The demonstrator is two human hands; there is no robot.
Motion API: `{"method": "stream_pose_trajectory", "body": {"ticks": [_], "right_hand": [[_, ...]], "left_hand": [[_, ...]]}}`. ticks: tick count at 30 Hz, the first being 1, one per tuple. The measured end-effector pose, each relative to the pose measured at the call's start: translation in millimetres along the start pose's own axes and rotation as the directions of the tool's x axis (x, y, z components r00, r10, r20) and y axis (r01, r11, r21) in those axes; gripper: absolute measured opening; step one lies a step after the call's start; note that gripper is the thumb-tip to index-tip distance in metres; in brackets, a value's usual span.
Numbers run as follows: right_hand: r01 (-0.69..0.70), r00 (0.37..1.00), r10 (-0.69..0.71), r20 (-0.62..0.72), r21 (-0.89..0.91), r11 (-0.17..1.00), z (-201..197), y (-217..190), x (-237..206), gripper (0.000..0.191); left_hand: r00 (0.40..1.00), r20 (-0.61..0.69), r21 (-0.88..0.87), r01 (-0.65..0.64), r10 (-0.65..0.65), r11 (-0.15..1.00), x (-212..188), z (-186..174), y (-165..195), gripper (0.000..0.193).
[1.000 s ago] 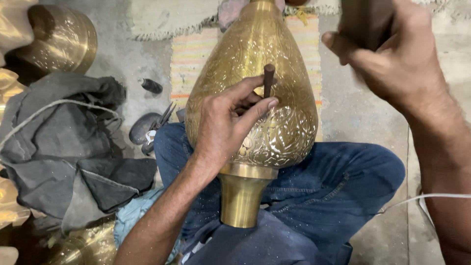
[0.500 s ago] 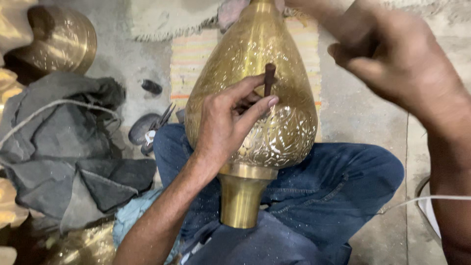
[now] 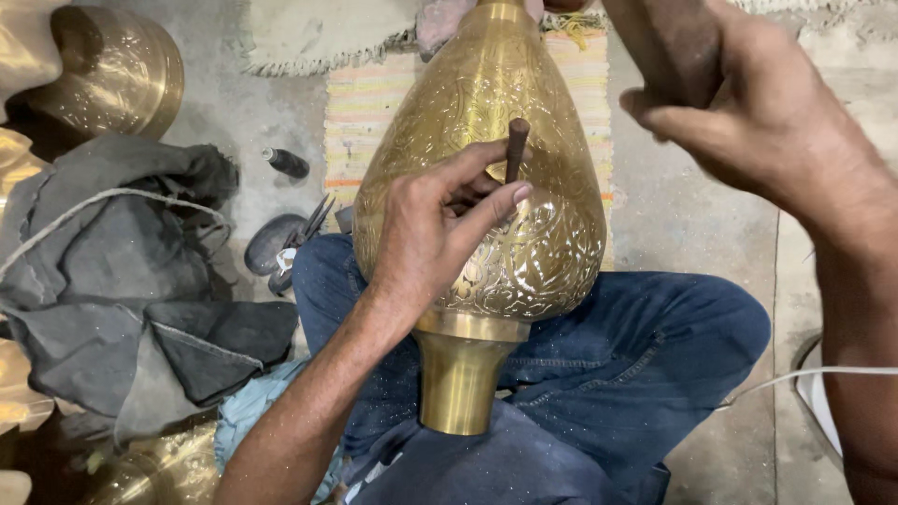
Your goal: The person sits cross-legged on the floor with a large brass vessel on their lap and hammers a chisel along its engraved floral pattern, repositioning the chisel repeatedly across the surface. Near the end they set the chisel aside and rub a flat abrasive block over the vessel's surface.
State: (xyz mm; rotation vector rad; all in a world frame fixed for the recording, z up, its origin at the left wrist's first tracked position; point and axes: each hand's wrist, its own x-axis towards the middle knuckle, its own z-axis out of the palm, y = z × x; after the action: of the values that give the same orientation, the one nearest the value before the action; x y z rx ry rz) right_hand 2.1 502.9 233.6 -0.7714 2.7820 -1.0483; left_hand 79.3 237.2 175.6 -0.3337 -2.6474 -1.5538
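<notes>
A large engraved brass vase [image 3: 533, 234] lies across my lap, its plain neck [image 3: 458, 379] pointing toward me. My left hand [image 3: 430, 234] rests on its belly and pinches a short dark chisel [image 3: 515, 148] upright against the engraved surface. My right hand [image 3: 758, 122] is raised at the upper right, above the vase, closed around a dark wooden mallet handle [image 3: 664, 47]. The mallet's upper end runs out of the frame.
Grey cloths [image 3: 131, 281] with a cord lie heaped at left, beside brass vessels [image 3: 117, 70]. Small dark tools [image 3: 281, 243] sit by my left knee. A striped mat [image 3: 374, 112] lies under the vase. A white cable [image 3: 814, 374] crosses at right.
My right hand with the mallet dropped toward the chisel half a second ago and has risen again. My left hand, the chisel and the vase have stayed in place.
</notes>
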Motion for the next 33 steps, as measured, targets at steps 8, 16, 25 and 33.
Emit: {"method": "stream_pose_trajectory", "body": {"ticks": [8, 16, 25, 33], "right_hand": [[-0.11, 0.993, 0.114, 0.036, -0.105, 0.988, 5.1, -4.0, 1.1, 0.036], [0.053, 0.998, -0.049, 0.028, -0.178, 0.983, -0.1, 0.5, -0.2, 0.031], [0.116, 0.991, -0.073, 0.11, -0.466, 0.877, 4.0, -3.4, 3.4, 0.036], [-0.042, 0.998, 0.05, 0.026, -0.258, 0.965, 5.2, 4.4, -0.6, 0.03]], "left_hand": [[0.999, 0.031, 0.051, 0.006, -0.008, 0.999, 0.5, -0.8, -1.9, 0.035], [0.998, 0.006, 0.036, -0.069, 0.069, 0.997, 3.5, -1.4, -3.2, 0.037], [0.998, 0.047, 0.09, -0.055, 0.051, 0.994, 3.0, -2.9, -4.3, 0.025], [0.998, 0.042, 0.059, -0.056, 0.054, 0.997, 4.7, -2.2, -5.3, 0.033]]}}
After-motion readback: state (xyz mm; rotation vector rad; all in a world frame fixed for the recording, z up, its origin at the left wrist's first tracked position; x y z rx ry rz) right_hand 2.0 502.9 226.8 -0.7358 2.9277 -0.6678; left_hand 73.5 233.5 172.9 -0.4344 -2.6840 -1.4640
